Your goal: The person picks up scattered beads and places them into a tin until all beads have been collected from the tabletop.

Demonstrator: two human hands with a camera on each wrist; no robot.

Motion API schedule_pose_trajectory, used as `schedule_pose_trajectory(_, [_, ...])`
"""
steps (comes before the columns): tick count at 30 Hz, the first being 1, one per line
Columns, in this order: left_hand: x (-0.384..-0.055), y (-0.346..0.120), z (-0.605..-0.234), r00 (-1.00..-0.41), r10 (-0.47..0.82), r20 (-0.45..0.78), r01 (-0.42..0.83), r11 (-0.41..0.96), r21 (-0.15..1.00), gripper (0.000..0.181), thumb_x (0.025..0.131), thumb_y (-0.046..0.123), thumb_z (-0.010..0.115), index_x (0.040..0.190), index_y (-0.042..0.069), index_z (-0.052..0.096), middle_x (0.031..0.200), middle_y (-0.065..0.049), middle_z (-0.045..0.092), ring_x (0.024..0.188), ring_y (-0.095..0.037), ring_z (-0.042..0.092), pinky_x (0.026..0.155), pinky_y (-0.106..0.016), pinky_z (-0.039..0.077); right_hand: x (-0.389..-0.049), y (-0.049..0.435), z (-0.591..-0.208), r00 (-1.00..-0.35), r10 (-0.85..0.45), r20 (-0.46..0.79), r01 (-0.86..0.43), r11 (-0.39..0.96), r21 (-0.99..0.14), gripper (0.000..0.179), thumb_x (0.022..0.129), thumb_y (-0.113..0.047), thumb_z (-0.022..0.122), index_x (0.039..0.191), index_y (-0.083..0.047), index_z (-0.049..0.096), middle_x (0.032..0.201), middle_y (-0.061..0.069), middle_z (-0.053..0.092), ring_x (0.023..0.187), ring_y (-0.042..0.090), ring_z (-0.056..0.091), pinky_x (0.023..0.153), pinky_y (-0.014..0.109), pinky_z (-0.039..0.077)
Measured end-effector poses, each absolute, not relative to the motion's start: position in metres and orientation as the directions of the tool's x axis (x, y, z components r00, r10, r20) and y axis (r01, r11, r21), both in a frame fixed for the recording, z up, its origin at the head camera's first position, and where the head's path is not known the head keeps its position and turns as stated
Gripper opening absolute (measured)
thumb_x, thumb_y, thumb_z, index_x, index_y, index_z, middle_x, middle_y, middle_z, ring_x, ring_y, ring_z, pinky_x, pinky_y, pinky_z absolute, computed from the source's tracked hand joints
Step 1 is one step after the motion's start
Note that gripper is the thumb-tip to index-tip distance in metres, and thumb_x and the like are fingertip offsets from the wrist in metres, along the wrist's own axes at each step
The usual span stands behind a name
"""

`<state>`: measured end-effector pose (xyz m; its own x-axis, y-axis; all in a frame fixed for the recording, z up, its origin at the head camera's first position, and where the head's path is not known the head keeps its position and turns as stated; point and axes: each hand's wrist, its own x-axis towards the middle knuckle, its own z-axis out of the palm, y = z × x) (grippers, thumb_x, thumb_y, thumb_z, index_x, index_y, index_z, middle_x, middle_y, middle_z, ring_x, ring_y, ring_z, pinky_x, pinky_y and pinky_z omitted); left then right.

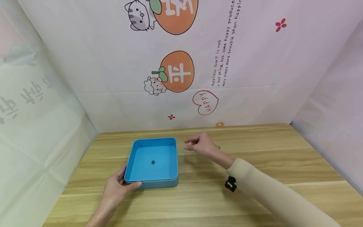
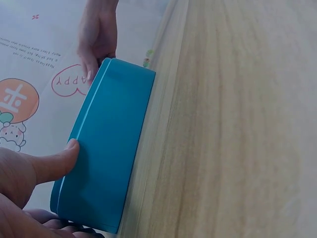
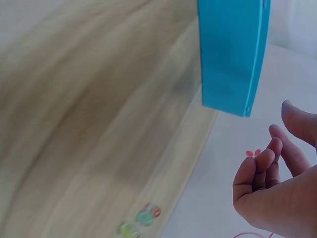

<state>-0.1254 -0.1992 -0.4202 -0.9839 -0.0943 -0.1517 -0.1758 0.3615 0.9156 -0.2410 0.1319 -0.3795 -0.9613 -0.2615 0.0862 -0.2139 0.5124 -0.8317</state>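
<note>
A blue square box [image 1: 141, 171], shallow and without a lid, stands on the wooden table. My left hand [image 1: 113, 189] grips its near left corner, thumb over the front wall and fingers along the left side; the left wrist view shows that thumb pressed on the blue box [image 2: 111, 139]. On the box floor lies a small dark round piece [image 1: 153, 162]. Just right of the box hovers my right hand [image 1: 204, 145], its fingers loosely bent and thumb apart. Nothing shows between those fingers in the right wrist view, where the hand [image 3: 280, 198] is beside the box wall.
Behind the right hand, small green pieces [image 1: 218, 147] lie on the table, mostly hidden. The right wrist view shows them as blurred small colourful pieces [image 3: 145, 216]. A printed cloth [image 1: 249, 104] hangs along the table's back edge. A black strap-like device [image 1: 231, 183] hangs at the right wrist.
</note>
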Motion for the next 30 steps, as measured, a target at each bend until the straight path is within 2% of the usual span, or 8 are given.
schedule_pose_trajectory(6, [-0.125,-0.2,-0.42,-0.984,-0.096,-0.152,-0.177,0.36,0.916,0.109,0.084,0.013,0.092,0.165,-0.005,0.021,0.167,-0.031,0.025,0.15,-0.046,0.031,0.112,-0.049,0.043,-0.237,0.155,-0.387,-0.964,-0.244,0.104,-0.222,0.523,-0.823,0.021,0.092,-0.014,0.084,0.111,-0.003,0.083,0.081,0.003,0.064,0.074,0.018,0.052,0.06,0.027,0.043])
schedule_pose_trajectory(13, [-0.125,-0.2,-0.42,-0.984,-0.097,-0.152,-0.177,0.366,0.914,0.11,0.083,0.015,0.093,0.164,-0.006,0.021,0.166,-0.031,0.025,0.15,-0.046,0.031,0.114,-0.05,0.042,-0.232,0.185,-0.388,-0.981,-0.185,0.064,-0.156,0.543,-0.825,0.028,0.094,-0.019,0.083,0.115,-0.001,0.081,0.085,0.005,0.066,0.075,0.017,0.052,0.059,0.027,0.042])
schedule_pose_trajectory(21, [-0.126,-0.2,-0.42,-0.985,-0.092,-0.144,-0.168,0.371,0.913,0.112,0.082,0.017,0.094,0.165,-0.005,0.022,0.166,-0.031,0.024,0.151,-0.046,0.031,0.114,-0.05,0.041,-0.229,0.213,-0.398,-0.988,-0.144,0.051,-0.121,0.532,-0.838,0.03,0.095,-0.015,0.081,0.118,0.002,0.079,0.086,0.008,0.066,0.074,0.019,0.05,0.055,0.024,0.039])
schedule_pose_trajectory(26, [-0.126,-0.2,-0.42,-0.986,-0.092,-0.142,-0.167,0.369,0.914,0.111,0.083,0.016,0.093,0.164,-0.006,0.022,0.166,-0.031,0.024,0.151,-0.045,0.03,0.114,-0.049,0.041,-0.232,0.229,-0.404,-0.99,-0.126,0.067,-0.125,0.536,-0.835,0.03,0.094,-0.013,0.081,0.119,0.004,0.078,0.09,0.009,0.069,0.077,0.019,0.054,0.056,0.023,0.043])
schedule_pose_trajectory(30, [-0.125,-0.2,-0.421,-0.986,-0.093,-0.141,-0.166,0.369,0.915,0.111,0.083,0.016,0.093,0.164,-0.006,0.022,0.166,-0.03,0.025,0.151,-0.045,0.031,0.113,-0.049,0.042,-0.235,0.239,-0.408,-0.993,-0.11,0.046,-0.1,0.552,-0.828,0.032,0.094,-0.014,0.082,0.121,0.003,0.077,0.087,0.01,0.069,0.074,0.02,0.055,0.055,0.023,0.045])
